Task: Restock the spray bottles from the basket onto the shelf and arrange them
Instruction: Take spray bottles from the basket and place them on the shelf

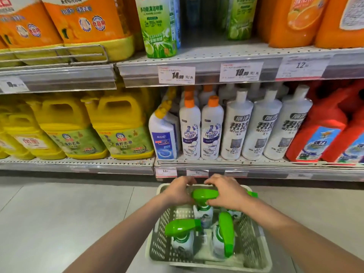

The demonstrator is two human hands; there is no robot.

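A pale green perforated basket [157, 241] sits on the floor below the shelves and holds several white spray bottles with green trigger heads. One bottle [203, 195] stands at the far end of the basket, and my right hand [226, 191] is wrapped over its trigger head. My left hand [180, 189] rests at the same bottle's left side, fingers curled at the basket's far rim; whether it grips the bottle is unclear. Two more bottles, one [182, 233] on the left and one [224, 233] on the right, stand nearer to me. The upper shelf [216, 50] has a gap beside one green spray bottle [159, 26].
The lower shelf [197, 163] is packed with yellow detergent jugs [122, 125], white toilet-cleaner bottles [236, 127] and red bottles [323, 131]. Orange refill bags [88, 22] and orange jugs [295, 20] flank the upper gap. Price tags line the shelf edges. Grey floor tiles [69, 213] lie to the left.
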